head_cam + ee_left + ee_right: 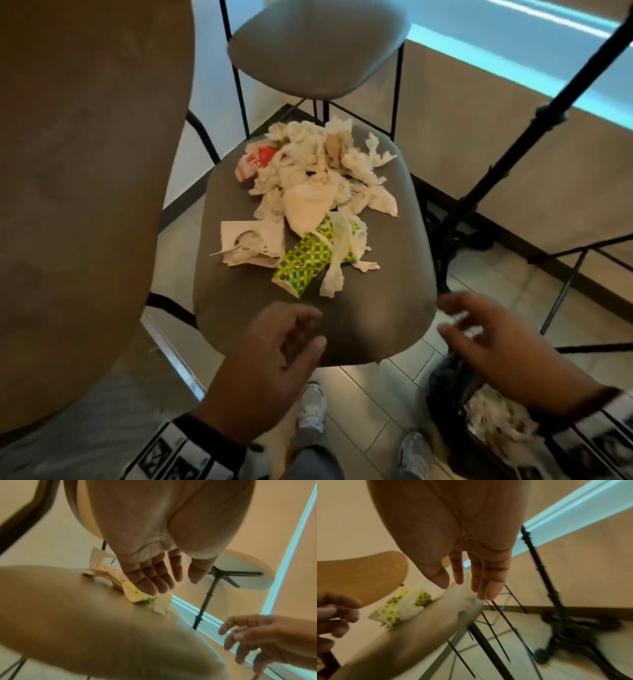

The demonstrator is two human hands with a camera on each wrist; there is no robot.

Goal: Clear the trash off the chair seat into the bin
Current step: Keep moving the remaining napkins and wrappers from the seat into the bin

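Note:
A heap of trash lies on the grey chair seat (370, 301): crumpled white tissue (318, 161), a red and white wrapper (255, 162), torn white card (255, 236) and a green dotted paper cup (305, 263). My left hand (274, 349) hovers empty over the seat's front edge, fingers relaxed. My right hand (486, 335) hangs empty off the seat's right front corner, above the black-lined bin (445, 387). In the left wrist view the left hand (164, 577) has straight fingers just short of the green dotted cup (135, 596). The right hand (467, 582) is spread in the right wrist view, with the cup (393, 609) to its left.
A second grey chair (318, 48) stands behind the seat. A large tan chair back (85, 171) fills the left. A black stand (507, 161) with spread feet rises at the right, close to the seat. The bin holds white paper (496, 418). My shoes (310, 411) are on the tiled floor.

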